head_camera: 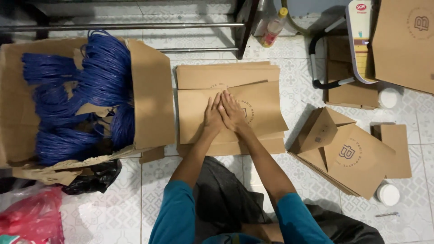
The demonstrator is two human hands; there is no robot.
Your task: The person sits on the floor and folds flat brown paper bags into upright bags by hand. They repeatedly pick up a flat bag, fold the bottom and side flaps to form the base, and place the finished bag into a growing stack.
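Two hands, left (213, 115) and right (233, 113), lie flat, pressed side by side on one brown bag (257, 108) topping a stack; two white lids (389, 98) on the floor; one box (151, 97) of blue cord (97, 72).

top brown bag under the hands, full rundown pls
The top bag is a flat brown kraft paper bag, folded, with a round dark printed mark partly covered by the hands. It lies slightly skewed on a stack of the same bags on the tiled floor. The left hand and right hand press side by side, palms down, on its middle. No handles visible on it.
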